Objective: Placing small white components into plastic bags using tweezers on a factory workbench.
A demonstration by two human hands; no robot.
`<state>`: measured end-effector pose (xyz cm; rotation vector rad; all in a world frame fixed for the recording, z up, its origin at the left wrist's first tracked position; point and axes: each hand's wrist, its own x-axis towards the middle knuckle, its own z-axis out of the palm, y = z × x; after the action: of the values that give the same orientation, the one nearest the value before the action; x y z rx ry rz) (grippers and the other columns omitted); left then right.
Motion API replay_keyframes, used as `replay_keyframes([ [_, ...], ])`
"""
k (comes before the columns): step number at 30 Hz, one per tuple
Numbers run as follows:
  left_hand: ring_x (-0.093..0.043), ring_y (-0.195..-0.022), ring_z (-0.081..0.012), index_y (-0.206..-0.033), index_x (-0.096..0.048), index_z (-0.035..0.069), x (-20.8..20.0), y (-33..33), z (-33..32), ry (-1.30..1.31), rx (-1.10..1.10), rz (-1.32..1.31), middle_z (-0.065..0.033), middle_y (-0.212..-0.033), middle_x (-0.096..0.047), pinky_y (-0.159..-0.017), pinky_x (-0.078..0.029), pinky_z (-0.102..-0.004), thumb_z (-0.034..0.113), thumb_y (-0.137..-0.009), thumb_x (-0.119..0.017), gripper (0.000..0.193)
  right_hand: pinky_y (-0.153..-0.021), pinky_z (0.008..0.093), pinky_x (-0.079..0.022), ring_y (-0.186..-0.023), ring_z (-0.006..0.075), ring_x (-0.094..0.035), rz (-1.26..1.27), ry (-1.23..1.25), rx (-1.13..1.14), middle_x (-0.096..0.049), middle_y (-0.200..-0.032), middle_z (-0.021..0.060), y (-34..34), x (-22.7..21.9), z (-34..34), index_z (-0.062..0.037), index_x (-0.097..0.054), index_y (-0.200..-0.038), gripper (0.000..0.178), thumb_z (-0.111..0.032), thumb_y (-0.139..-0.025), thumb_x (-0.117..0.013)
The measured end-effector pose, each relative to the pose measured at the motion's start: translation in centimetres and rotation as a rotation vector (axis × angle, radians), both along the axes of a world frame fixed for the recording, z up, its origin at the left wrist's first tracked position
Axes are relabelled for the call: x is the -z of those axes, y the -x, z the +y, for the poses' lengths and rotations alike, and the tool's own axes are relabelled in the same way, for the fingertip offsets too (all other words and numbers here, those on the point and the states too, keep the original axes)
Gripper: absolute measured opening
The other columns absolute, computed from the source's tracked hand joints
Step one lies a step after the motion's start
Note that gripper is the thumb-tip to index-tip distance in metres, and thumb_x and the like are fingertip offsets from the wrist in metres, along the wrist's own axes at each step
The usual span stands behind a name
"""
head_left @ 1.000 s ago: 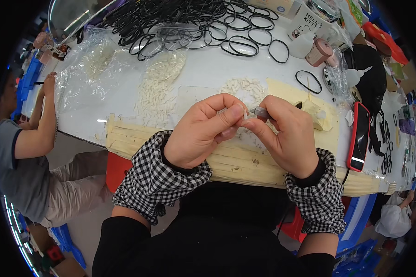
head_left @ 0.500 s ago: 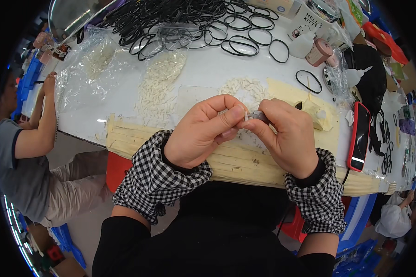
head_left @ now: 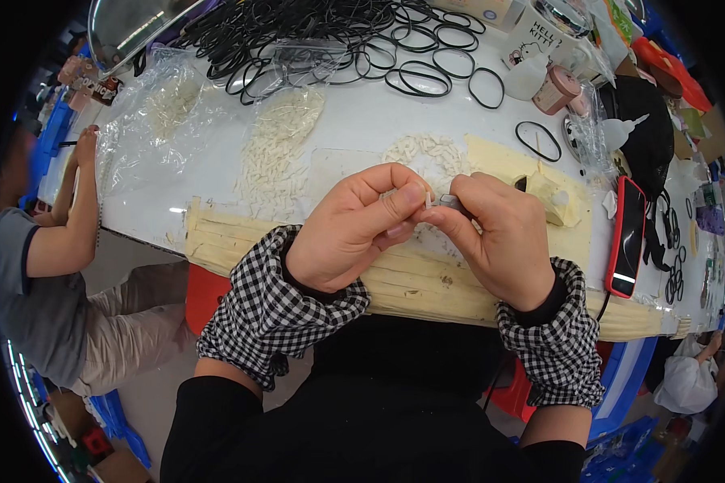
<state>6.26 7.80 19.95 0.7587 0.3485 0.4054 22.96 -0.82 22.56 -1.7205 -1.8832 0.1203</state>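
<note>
Over the table's near edge, my left hand point(head_left: 354, 225) pinches a small white piece point(head_left: 428, 198) between thumb and forefinger. Close against it, my right hand point(head_left: 503, 233) is closed on a small flat grey metal blade point(head_left: 449, 202), most of which the fingers hide. The fingertips of both hands nearly meet. Just beyond them lies a loose heap of small white pieces point(head_left: 427, 150). A larger pile of such pieces point(head_left: 278, 161) spreads to the left, partly under a clear plastic bag point(head_left: 310, 60).
Yellowish tape point(head_left: 411, 282) covers the table's front edge. Black rubber rings point(head_left: 419, 80) and a tangled black heap point(head_left: 290, 40) lie at the back. To the right are a yellow block point(head_left: 568, 209) and a red-cased phone point(head_left: 625, 237). Another person point(head_left: 48, 266) sits at the left.
The blade and my right fingertips have shifted very slightly against the white piece. Both hands otherwise keep their places and grips.
</note>
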Motion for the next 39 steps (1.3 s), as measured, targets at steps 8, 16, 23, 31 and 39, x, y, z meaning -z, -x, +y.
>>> replay_keyframes([
  [8, -0.039, -0.068, -0.0097, -0.089, -0.048, 0.004, -0.1, 0.2, 0.8, 0.191, -0.257, -0.033, -0.0047, -0.085, -0.048, -0.059, -0.033, -0.0216, 0.021, -0.094, -0.043, 0.018, -0.048, 0.0330, -0.043, -0.057, 0.0243, -0.056, 0.096, -0.010, -0.033, -0.052, -0.071, 0.0057, 0.1, 0.9, 0.2, -0.0081, -0.055, -0.080, 0.021, -0.024, -0.080, -0.069],
  [16, -0.040, -0.067, -0.0123, -0.088, -0.046, 0.005, 0.3, 0.3, 1.0, 0.323, -0.364, -0.080, -0.0074, -0.086, -0.049, -0.058, -0.034, -0.0229, 0.019, -0.092, -0.043, 0.016, -0.051, 0.0339, -0.044, -0.063, 0.0240, -0.058, -0.027, 0.098, -0.136, -0.051, -0.081, 0.0046, 0.7, 1.6, 0.1, -0.0098, -0.056, -0.087, 0.017, -0.012, -0.075, -0.067],
  [23, -0.042, -0.066, -0.0114, -0.091, -0.049, 0.003, 0.4, 0.2, 1.0, 0.304, -0.410, -0.044, -0.0060, -0.085, -0.051, -0.057, -0.034, -0.0225, 0.017, -0.093, -0.049, 0.014, -0.056, 0.0331, -0.045, -0.067, 0.0256, -0.058, -0.073, 0.159, -0.086, -0.053, -0.082, 0.0064, 1.1, 1.5, 0.1, -0.0056, -0.057, -0.090, 0.018, -0.004, -0.074, -0.065],
  [31, -0.038, -0.063, -0.0041, -0.099, -0.058, 0.001, -0.7, -0.4, 0.2, 0.078, -0.134, 0.186, 0.0028, -0.078, -0.051, -0.054, -0.030, -0.0175, 0.026, -0.098, -0.050, 0.027, -0.052, 0.0333, -0.046, -0.063, 0.0243, -0.059, 0.182, -0.116, -0.006, -0.052, -0.084, 0.0074, 0.3, 0.7, 0.7, -0.0055, -0.057, -0.089, 0.021, 0.002, -0.071, -0.065],
  [39, -0.035, -0.062, -0.0036, -0.098, -0.058, 0.002, 0.3, -0.1, 0.3, 0.069, 0.028, 0.022, 0.0027, -0.079, -0.052, -0.056, -0.031, -0.0162, 0.022, -0.097, -0.053, 0.021, -0.050, 0.0286, -0.047, -0.061, 0.0182, -0.059, 0.269, -0.247, -0.066, -0.053, -0.080, 0.0053, 0.3, 0.5, 0.6, -0.0051, -0.060, -0.088, 0.021, 0.003, -0.070, -0.068],
])
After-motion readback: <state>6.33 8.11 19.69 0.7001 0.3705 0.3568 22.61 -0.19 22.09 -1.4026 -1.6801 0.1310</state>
